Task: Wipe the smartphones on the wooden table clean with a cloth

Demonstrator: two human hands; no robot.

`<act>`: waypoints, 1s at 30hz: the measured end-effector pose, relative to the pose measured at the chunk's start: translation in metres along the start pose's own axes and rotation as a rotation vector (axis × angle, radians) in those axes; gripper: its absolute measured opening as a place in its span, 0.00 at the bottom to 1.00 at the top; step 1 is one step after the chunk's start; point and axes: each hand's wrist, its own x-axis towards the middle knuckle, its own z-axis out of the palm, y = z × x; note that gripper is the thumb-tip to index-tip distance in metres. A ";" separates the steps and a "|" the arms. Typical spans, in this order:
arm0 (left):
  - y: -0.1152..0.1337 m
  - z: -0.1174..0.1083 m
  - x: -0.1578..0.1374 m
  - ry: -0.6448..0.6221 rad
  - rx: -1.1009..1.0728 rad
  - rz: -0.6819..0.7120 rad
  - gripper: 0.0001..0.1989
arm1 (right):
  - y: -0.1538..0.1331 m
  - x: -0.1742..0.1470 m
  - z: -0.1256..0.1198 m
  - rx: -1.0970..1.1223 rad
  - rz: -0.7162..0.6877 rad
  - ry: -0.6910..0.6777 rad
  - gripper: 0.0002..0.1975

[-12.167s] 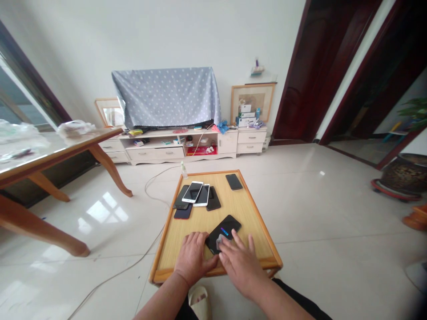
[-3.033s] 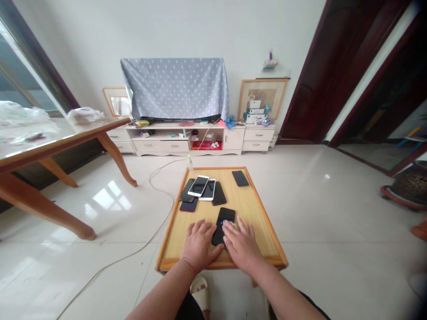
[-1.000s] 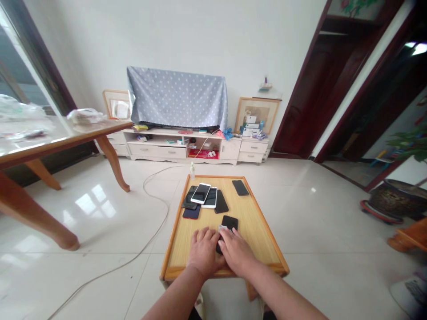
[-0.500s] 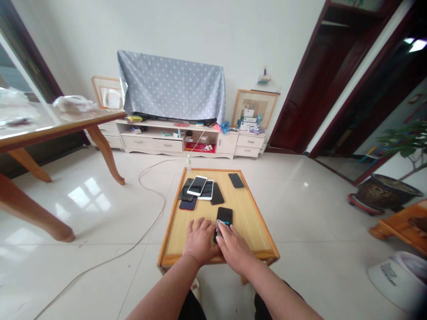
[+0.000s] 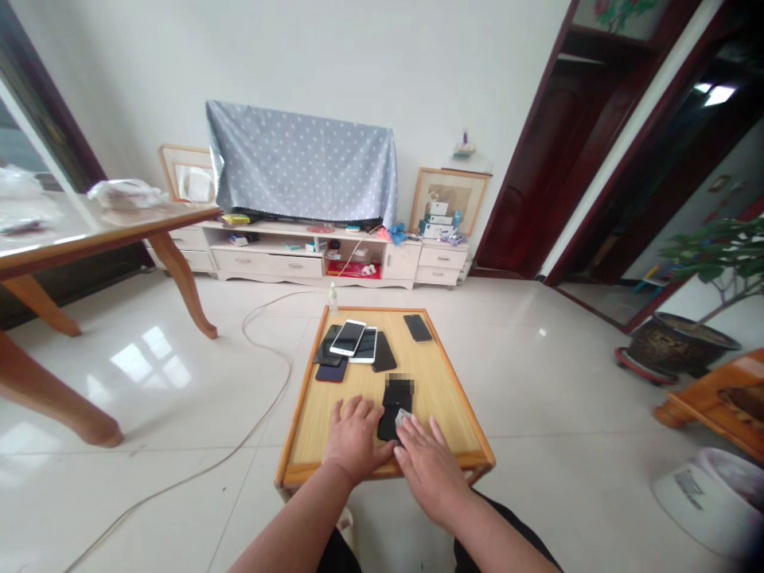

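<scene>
A black smartphone (image 5: pixel 390 420) lies on the small wooden table, its upper end blurred out. My left hand (image 5: pixel 353 438) rests at its lower left, fingers spread, with the forefinger against the side edge and the thumb by the bottom edge, holding the phone in place. Under the fingertips of my right hand (image 5: pixel 426 461) is a small grey cloth (image 5: pixel 402 416), pressed on the right part of the screen. Farther back, a white phone (image 5: pixel 348 337) overlaps another white phone (image 5: pixel 364 347). Several dark phones are grouped around them, including a blue one (image 5: pixel 332 369) with a red edge.
A separate dark phone (image 5: pixel 417 328) lies at the table's (image 5: pixel 444 382) back right. A clear spray bottle (image 5: pixel 333 299) stands near the back left corner. Left of the table a cable (image 5: pixel 263 414) runs across the floor, and a white bucket (image 5: pixel 695 497) stands at the right.
My right hand has slid the cloth down and to the right across the phone's screen. My left hand stays by the phone's edge. The head view has shifted slightly.
</scene>
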 end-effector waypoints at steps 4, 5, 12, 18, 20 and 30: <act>0.002 0.000 0.001 -0.005 0.000 0.003 0.27 | 0.003 0.023 -0.004 -0.025 0.066 -0.019 0.27; 0.002 0.000 0.001 -0.005 0.003 0.001 0.28 | 0.006 0.032 -0.007 -0.035 0.099 -0.020 0.26; 0.001 0.002 0.003 0.002 0.001 -0.007 0.28 | 0.009 0.042 -0.014 -0.045 0.157 -0.001 0.26; 0.002 0.001 0.003 -0.007 -0.004 -0.013 0.27 | 0.010 -0.010 0.011 0.095 -0.034 0.036 0.23; 0.003 0.001 0.004 -0.014 0.001 -0.023 0.27 | 0.019 -0.010 0.017 0.150 -0.024 0.111 0.21; 0.006 -0.001 0.005 -0.017 0.014 0.002 0.27 | 0.061 0.021 0.000 0.435 0.321 0.431 0.11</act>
